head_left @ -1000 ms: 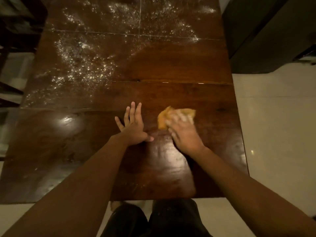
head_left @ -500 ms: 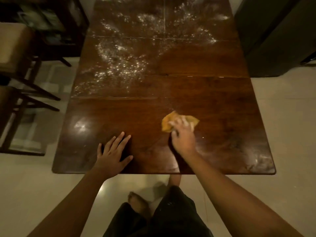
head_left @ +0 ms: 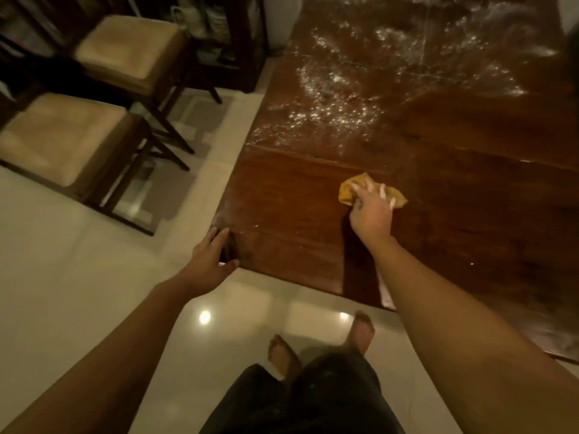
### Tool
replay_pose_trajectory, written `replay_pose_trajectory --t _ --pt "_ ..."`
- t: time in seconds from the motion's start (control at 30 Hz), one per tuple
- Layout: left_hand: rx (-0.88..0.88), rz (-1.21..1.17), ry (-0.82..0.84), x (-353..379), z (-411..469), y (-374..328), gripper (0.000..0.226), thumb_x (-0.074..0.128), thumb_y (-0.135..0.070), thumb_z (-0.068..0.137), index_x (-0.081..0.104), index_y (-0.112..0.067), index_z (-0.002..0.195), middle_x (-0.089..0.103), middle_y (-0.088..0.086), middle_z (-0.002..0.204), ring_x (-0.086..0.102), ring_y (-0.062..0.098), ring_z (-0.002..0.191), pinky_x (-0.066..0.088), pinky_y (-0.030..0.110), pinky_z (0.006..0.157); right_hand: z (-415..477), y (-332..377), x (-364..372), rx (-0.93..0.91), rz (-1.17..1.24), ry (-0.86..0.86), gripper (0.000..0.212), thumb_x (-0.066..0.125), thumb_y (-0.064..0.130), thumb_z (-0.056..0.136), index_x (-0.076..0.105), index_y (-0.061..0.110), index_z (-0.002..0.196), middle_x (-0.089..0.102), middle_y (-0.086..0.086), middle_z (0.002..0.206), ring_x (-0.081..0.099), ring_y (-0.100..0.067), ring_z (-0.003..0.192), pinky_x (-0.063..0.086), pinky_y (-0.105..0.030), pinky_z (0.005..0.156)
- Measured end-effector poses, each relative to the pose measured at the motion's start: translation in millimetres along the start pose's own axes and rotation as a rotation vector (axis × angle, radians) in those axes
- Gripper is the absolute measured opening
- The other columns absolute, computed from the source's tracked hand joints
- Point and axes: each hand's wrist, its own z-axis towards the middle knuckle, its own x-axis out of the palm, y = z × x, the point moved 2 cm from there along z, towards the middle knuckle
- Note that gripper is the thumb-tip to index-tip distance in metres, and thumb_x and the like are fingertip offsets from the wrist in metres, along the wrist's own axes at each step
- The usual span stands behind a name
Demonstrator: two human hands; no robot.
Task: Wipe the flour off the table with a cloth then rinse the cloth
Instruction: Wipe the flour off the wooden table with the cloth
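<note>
Left hand point(head_left: 213, 255) isn't gripping anything. Its fingers are straight and close together, pointing to about 1 o'clock and lying on the near left corner of the table point(head_left: 297, 227), with the thumb stuck out toward 3 o'clock along the near edge. Right hand point(head_left: 371, 214) isn't clenched either: the fingers are splayed and pressing flat down on the cloth point(head_left: 346, 192), and they look dusted white.

Sweeping from the left: at 9 to 10 o'clock in the view there are two stools, the nearer one point(head_left: 62, 136) and the farther one point(head_left: 128, 51), both with tan cushions on dark wooden legs. They stand on the pale shiny floor point(head_left: 78, 261), well apart from the table. Behind them at 11 o'clock is a dark cabinet point(head_left: 219, 42), too blurry to say what's in it. Down at 6 o'clock you can see bare feet point(head_left: 282, 352) and dark trousers point(head_left: 313, 402).

The cloth is yellow-orange and bunched up. It sits on the glossy near section of the dark wood top, just this side of a seam in the boards, and pokes out from under the fingers at 10 and 2 o'clock. The flour point(head_left: 338, 98) is past that seam, at 12 to 1 o'clock from the cloth, scattered in white specks and smears over the far boards, not touching the cloth.
</note>
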Motion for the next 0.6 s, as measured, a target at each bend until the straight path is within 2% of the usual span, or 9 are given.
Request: replay_pose_trajectory --t 0.1,0.17,0.23,0.3,0.4,0.47,0.53,0.57,0.6 --pt "0.015 -0.301 -0.096 -6 -8 6 0.067 0.061 -0.027 0.087 0.030 -0.030 0.145 0.047 -0.005 0.139 0.048 0.013 0.127 0.043 0.038 0.105 -9 80 43 -0.173 -0.071 0.092 0.053 0.042 0.009 0.099 0.047 0.032 0.146 0.026 -0.005 0.164 0.013 -0.037 0.152 0.005 -0.061 0.119" --pt "0.041 -0.405 -0.130 -8 -13 2 0.067 0.058 -0.006 0.091 0.027 -0.027 0.147 0.047 -0.009 0.138 0.046 0.007 0.127 0.041 0.026 0.104 -32 130 69 -0.394 -0.132 0.175 0.052 0.043 0.012 0.099 0.047 0.034 0.146 0.029 -0.004 0.163 0.018 -0.034 0.151 0.010 -0.059 0.119" --pt "0.054 -0.433 -0.145 -8 -13 6 0.070 0.055 -0.001 0.092 0.022 -0.024 0.149 0.042 -0.004 0.144 0.038 0.007 0.133 0.035 0.025 0.107 -65 160 89 -0.647 -0.161 0.290 0.048 0.047 0.014 0.099 0.052 0.033 0.143 0.036 -0.001 0.160 0.021 -0.030 0.151 0.010 -0.055 0.120" --pt "-0.003 -0.452 -0.184 -11 -12 17 0.072 0.053 -0.003 0.094 0.015 -0.024 0.152 0.030 0.000 0.154 0.025 0.012 0.142 0.026 0.032 0.113 -98 160 96 -0.855 -0.116 0.413 0.042 0.052 0.013 0.098 0.060 0.029 0.135 0.045 0.000 0.154 0.025 -0.026 0.150 0.009 -0.053 0.122" --pt "-0.019 -0.420 -0.238 -17 -11 30 0.068 0.050 -0.003 0.094 0.020 -0.026 0.151 0.027 0.000 0.155 0.022 0.013 0.143 0.025 0.037 0.116 -120 112 86 -1.065 -0.026 0.556 0.037 0.060 0.006 0.089 0.074 0.029 0.113 0.058 0.006 0.143 0.034 -0.020 0.147 0.012 -0.050 0.123" --pt "0.047 -0.351 -0.249 -19 -11 32 0.063 0.051 -0.004 0.094 0.026 -0.023 0.149 0.032 -0.005 0.152 0.026 0.001 0.136 0.027 0.025 0.114 -113 69 66 -1.055 0.017 0.537 0.037 0.062 0.007 0.086 0.076 0.032 0.109 0.060 0.009 0.139 0.039 -0.016 0.144 0.018 -0.050 0.122" --pt "0.140 -0.312 -0.246 -21 -9 26 0.058 0.052 -0.001 0.092 0.034 -0.019 0.144 0.041 -0.019 0.136 0.032 -0.020 0.119 0.027 0.001 0.099 -90 28 41 -0.879 0.072 0.402 0.040 0.061 0.006 0.087 0.074 0.033 0.114 0.059 0.008 0.141 0.039 -0.014 0.143 0.022 -0.055 0.120" --pt "0.175 -0.310 -0.238 -20 -6 23 0.057 0.053 0.001 0.091 0.037 -0.018 0.142 0.043 -0.024 0.129 0.035 -0.023 0.112 0.030 -0.002 0.093 -76 11 28 -0.733 0.083 0.321 0.043 0.062 0.003 0.087 0.072 0.033 0.116 0.057 0.005 0.143 0.038 -0.015 0.143 0.022 -0.058 0.119" --pt "0.198 -0.304 -0.229 -18 -3 19 0.057 0.053 0.001 0.090 0.037 -0.017 0.142 0.044 -0.021 0.128 0.039 -0.019 0.113 0.035 0.004 0.096 -60 -2 17 -0.555 0.091 0.236 0.045 0.062 0.001 0.089 0.069 0.034 0.119 0.054 0.002 0.146 0.036 -0.017 0.144 0.020 -0.060 0.119"
